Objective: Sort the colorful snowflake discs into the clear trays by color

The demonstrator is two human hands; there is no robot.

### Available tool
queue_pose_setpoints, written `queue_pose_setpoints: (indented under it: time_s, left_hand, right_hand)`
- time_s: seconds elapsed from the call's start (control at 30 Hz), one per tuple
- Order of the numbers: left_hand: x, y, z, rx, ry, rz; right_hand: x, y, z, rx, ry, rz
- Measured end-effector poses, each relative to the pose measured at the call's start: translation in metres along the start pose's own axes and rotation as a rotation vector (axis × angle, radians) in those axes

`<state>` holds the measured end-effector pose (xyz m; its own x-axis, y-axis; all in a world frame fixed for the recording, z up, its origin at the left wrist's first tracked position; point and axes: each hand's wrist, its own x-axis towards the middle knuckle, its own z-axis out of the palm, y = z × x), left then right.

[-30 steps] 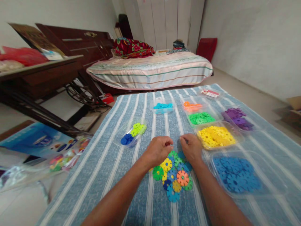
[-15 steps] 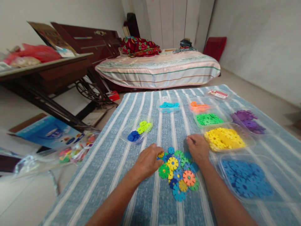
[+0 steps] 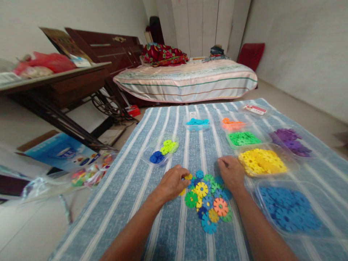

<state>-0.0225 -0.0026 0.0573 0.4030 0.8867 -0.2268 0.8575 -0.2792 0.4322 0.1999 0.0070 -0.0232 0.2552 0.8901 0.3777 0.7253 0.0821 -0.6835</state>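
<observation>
My left hand (image 3: 172, 183) is at the left edge of a loose pile of notched plastic discs (image 3: 208, 201) in several colours. Its thumb and fingers are pinched at a yellow notched disc (image 3: 188, 177), and another bit of yellow shows under the hand. On the pile's right side rests my right hand (image 3: 231, 173), its fingers curled inward; whatever they hold, if anything, is hidden. An orange disc (image 3: 220, 206), a green disc (image 3: 191, 199) and a light blue disc (image 3: 208, 224) lie on the near part of the pile.
Clear plastic boxes hold sorted discs: blue (image 3: 289, 208), yellow (image 3: 262, 161), green (image 3: 243, 139), purple (image 3: 290, 141), orange (image 3: 232, 124) and light blue (image 3: 197, 123). Another box (image 3: 146, 159) holds dark blue and lime discs. A striped cloth (image 3: 130, 221) covers the table. Beyond stands a bed (image 3: 185, 85).
The view has shifted slightly, moving everything a little to the right. A bit of yellow now shows beneath my left hand. My right hand stays beside the pile.
</observation>
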Motion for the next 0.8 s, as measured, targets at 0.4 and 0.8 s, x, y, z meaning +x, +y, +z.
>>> queue_pose_setpoints:
  time_s: [0.4,0.8]
  left_hand:
    - [0.015,0.018,-0.007,-0.117,0.170,0.001]
    - [0.053,0.099,-0.024,-0.745,0.063,0.188]
  right_hand:
    - [0.001,-0.001,0.000,-0.003,0.005,0.001]
    - [0.000,-0.004,-0.003,-0.024,-0.002,0.027]
